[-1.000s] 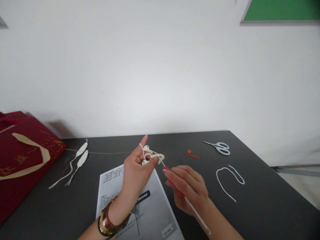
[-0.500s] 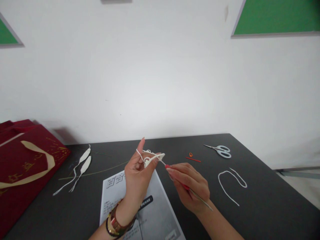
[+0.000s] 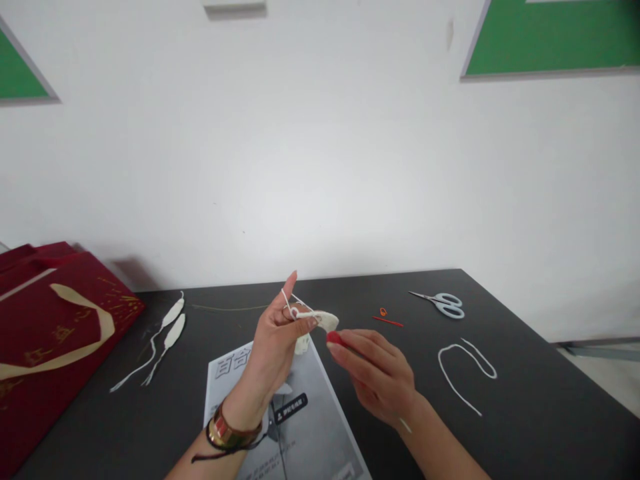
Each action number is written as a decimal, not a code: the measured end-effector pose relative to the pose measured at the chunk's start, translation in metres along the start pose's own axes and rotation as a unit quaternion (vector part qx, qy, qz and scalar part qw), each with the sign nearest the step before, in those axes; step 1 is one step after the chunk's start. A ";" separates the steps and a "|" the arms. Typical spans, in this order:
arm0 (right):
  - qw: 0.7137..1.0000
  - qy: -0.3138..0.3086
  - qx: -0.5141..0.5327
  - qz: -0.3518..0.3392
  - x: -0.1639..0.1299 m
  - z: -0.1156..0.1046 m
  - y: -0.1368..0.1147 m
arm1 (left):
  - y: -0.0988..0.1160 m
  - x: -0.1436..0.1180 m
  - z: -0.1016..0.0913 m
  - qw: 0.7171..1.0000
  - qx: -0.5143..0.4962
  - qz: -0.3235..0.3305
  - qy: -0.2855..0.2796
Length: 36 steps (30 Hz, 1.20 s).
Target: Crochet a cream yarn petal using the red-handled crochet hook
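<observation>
My left hand is closed, pinching a small white crochet piece between thumb and fingers. White yarn loops over its raised index finger and runs down to the piece. My right hand is wrapped round a crochet hook with a red grip; its tip meets the crochet piece and cannot be made out. Most of the hook is hidden by the fingers. Below my left hand lies a printed sheet, partly covered by my wrist.
Two white leaf-shaped crochet pieces with yarn tails lie left, beside a dark red gift bag. On the right of the black table are scissors, a red needle, an orange stitch marker and a white yarn strand.
The crochet piece has turned, showing more of its white side near the hook. My left hand has shifted slightly right, and the hook's rear end has swung largely out of sight.
</observation>
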State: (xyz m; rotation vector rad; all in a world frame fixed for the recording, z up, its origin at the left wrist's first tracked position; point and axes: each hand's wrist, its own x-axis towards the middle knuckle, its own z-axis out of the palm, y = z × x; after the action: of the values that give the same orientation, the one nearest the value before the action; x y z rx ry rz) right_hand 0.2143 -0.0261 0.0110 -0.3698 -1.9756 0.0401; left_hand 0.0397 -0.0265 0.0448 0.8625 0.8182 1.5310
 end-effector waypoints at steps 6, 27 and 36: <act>0.994 -0.040 -0.101 -0.033 -0.010 0.005 -0.003 | -0.011 -0.004 0.000 0.973 0.159 0.151 0.075; 0.954 0.099 0.150 0.242 0.008 -0.017 -0.001 | 0.005 0.011 -0.016 0.964 0.250 0.048 -0.080; 0.887 0.120 0.313 0.318 0.007 -0.023 0.004 | 0.016 0.007 -0.018 0.960 0.213 -0.075 -0.166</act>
State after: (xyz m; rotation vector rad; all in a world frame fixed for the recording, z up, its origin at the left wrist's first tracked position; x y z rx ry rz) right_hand 0.2326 -0.0238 0.0265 -0.5415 -1.4198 0.9817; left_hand 0.0158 -0.0222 0.0502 1.3003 0.9524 1.0509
